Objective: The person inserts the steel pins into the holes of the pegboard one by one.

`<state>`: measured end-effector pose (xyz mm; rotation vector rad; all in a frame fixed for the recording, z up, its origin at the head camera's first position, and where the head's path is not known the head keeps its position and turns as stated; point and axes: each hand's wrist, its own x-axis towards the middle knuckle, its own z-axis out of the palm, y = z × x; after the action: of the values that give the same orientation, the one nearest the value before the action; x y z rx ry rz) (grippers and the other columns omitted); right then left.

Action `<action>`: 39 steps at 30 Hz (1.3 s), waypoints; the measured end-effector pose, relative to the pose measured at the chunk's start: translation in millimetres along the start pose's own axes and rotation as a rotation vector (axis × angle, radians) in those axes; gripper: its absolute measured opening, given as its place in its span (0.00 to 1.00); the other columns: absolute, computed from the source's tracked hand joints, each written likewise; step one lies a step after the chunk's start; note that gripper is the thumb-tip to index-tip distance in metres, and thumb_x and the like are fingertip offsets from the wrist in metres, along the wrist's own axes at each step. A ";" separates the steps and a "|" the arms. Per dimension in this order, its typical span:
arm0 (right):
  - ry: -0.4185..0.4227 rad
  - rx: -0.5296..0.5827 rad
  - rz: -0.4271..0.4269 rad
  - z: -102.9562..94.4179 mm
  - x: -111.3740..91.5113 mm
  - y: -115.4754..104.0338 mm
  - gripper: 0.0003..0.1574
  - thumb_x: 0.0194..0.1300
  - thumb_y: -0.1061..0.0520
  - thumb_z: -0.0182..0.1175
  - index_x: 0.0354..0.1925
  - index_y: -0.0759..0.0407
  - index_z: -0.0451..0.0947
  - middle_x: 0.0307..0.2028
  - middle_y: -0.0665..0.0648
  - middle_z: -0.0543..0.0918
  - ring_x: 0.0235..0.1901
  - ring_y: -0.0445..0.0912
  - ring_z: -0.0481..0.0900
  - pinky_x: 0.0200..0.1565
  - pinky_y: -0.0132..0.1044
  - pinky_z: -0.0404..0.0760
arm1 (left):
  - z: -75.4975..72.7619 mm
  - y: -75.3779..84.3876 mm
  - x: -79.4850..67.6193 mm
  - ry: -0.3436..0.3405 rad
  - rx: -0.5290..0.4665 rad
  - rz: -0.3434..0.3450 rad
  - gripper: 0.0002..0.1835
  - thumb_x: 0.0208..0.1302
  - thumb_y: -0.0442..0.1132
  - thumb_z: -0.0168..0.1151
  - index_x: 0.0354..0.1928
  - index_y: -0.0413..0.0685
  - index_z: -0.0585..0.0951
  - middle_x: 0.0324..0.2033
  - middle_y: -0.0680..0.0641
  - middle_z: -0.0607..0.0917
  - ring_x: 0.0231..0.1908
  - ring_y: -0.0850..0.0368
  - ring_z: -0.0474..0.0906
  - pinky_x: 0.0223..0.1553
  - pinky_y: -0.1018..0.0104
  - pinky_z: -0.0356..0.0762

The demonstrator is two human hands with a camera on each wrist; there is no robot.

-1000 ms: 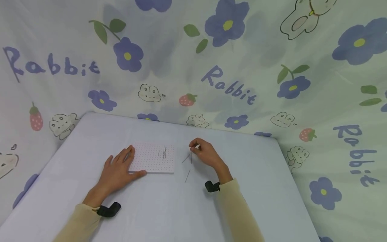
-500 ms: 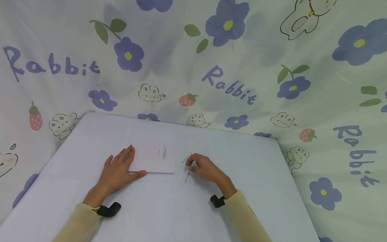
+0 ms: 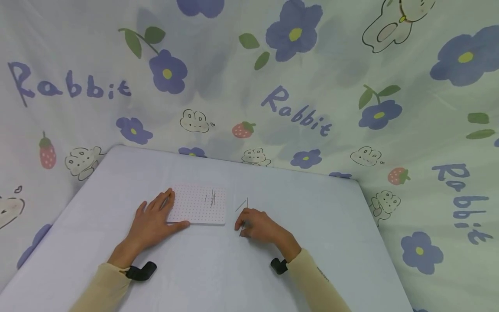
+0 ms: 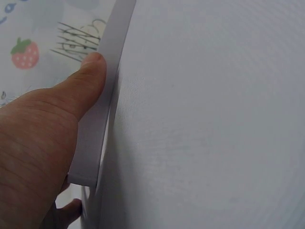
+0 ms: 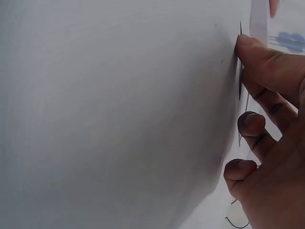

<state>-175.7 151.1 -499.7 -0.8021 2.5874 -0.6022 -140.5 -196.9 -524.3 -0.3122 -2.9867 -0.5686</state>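
Note:
My left hand (image 3: 150, 221) lies spread on the left end of a flat white board (image 3: 191, 214) dotted with small holes, the thumb along its near edge. In the left wrist view that thumb presses by the board's pale side (image 4: 89, 148). Several thin dark needles (image 3: 213, 198) stand in the board's right part. To the right of the board, my right hand (image 3: 259, 226) is low at the table, thumb and index finger pinching a loose needle (image 5: 240, 88). Its remaining fingers are bent, partly hiding what lies behind them.
Two more needles lie just beyond my right hand: a slanted needle (image 3: 241, 205) and a straighter needle (image 3: 247, 202). A white-covered table (image 3: 202, 268) lies beneath everything. Printed fabric (image 3: 218, 86) hangs at the back and sides.
My right hand has come down and toward me, from the far needles to the nearest one, its fingertips closing around it. My left hand stays on the board.

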 end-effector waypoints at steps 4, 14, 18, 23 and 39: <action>-0.005 -0.014 0.010 0.4 1.0 0.4 0.12 0.60 0.56 0.73 0.37 0.37 0.83 0.38 0.34 0.78 0.45 0.35 0.75 0.60 0.56 0.70 | 0.1 0.4 -0.9 -0.002 0.003 -0.002 0.61 0.56 0.75 0.61 0.75 0.33 0.59 0.76 0.35 0.58 0.73 0.35 0.53 0.66 0.26 0.47; 0.004 -0.074 -0.003 -1.7 1.1 3.5 0.10 0.59 0.49 0.74 0.29 0.38 0.80 0.32 0.35 0.76 0.37 0.36 0.73 0.57 0.58 0.71 | -0.2 1.0 -1.7 -0.003 0.006 -0.004 0.61 0.56 0.76 0.60 0.75 0.33 0.59 0.76 0.35 0.58 0.73 0.35 0.53 0.67 0.26 0.47; 0.014 -0.098 -0.009 -1.7 0.7 4.3 0.10 0.60 0.47 0.72 0.27 0.37 0.80 0.32 0.34 0.76 0.37 0.36 0.72 0.59 0.61 0.70 | -0.5 1.6 -1.6 0.001 0.003 -0.001 0.61 0.56 0.76 0.60 0.76 0.33 0.59 0.76 0.35 0.58 0.73 0.35 0.53 0.67 0.27 0.46; 0.022 -0.113 -0.004 -1.4 0.4 4.1 0.11 0.60 0.46 0.72 0.25 0.37 0.80 0.31 0.33 0.76 0.37 0.35 0.72 0.58 0.57 0.70 | -2.4 2.1 -1.6 -0.003 0.000 -0.003 0.61 0.56 0.76 0.60 0.76 0.33 0.59 0.76 0.35 0.58 0.74 0.35 0.53 0.67 0.26 0.46; 0.029 -0.134 -0.006 -1.3 -0.7 3.9 0.10 0.62 0.47 0.70 0.26 0.37 0.80 0.32 0.34 0.76 0.38 0.35 0.72 0.58 0.56 0.70 | -3.5 3.7 -0.4 -0.018 0.008 -0.008 0.61 0.57 0.76 0.59 0.76 0.33 0.58 0.76 0.35 0.57 0.73 0.34 0.53 0.66 0.25 0.46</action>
<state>-177.5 154.8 -500.4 -0.8495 2.6752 -0.4491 -139.1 -194.9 -519.9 -0.3061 -3.0078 -0.5569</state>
